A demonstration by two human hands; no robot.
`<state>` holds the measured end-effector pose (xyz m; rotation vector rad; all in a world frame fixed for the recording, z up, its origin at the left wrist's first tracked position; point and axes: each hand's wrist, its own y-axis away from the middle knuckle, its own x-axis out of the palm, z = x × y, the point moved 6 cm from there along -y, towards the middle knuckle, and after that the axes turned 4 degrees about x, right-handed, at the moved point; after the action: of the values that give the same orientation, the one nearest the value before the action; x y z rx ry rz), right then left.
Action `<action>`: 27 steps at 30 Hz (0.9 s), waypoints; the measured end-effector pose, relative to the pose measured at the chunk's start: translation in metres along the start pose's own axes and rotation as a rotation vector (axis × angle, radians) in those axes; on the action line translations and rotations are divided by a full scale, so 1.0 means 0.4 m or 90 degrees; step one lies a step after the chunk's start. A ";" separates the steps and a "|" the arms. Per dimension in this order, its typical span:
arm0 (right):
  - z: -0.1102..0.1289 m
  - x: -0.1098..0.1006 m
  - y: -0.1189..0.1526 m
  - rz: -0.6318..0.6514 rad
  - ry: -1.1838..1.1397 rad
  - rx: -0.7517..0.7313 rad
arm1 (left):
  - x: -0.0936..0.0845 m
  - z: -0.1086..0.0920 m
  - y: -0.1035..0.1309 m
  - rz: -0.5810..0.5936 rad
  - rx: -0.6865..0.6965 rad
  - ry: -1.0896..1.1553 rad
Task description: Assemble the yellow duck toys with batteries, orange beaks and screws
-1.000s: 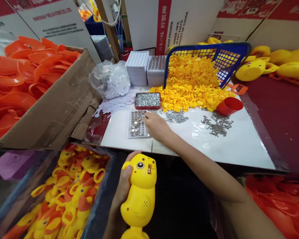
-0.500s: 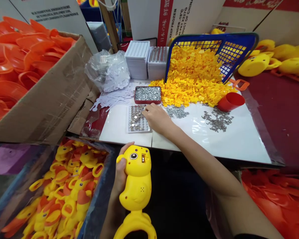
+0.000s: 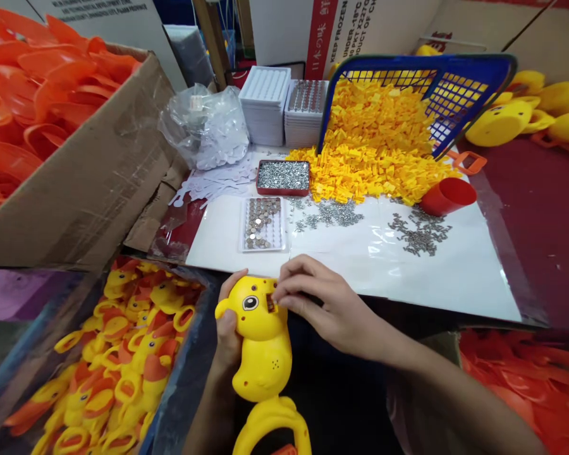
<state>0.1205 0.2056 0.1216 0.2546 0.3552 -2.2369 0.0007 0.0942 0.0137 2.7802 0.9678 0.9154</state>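
A yellow duck-shaped toy (image 3: 264, 354) with a ring handle is held by its head in my left hand (image 3: 228, 325), fingers wrapped round the left side. My right hand (image 3: 320, 303) is at the small open compartment (image 3: 270, 303) in the toy's head, its thumb and fingertips pinched together. Whatever lies between those fingertips is too small to make out. On the white table top beyond the hands sits a white tray (image 3: 275, 232) with many small round silver cells. Behind it stands a red tin (image 3: 283, 177) filled with small metal pieces.
Yellow clips (image 3: 379, 145) spill from a blue basket (image 3: 420, 63). A red cup (image 3: 448, 196) lies by loose screws (image 3: 420, 234). White tray stacks (image 3: 265, 104) and a plastic bag (image 3: 208, 126) stand behind. A carton (image 3: 90, 170) and a bin of duck toys (image 3: 137, 341) are left.
My right hand has left the tray of round cells and come down to the compartment in the toy's head. My left hand still holds the toy, which has shifted slightly.
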 end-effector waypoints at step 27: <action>-0.103 -0.142 0.149 0.126 -0.074 0.371 | 0.205 0.005 0.005 0.429 0.331 -0.390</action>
<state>0.2048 0.2238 0.0900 0.4398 -0.3812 -2.0986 0.0543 0.1405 0.0549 3.5340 0.1706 -0.2736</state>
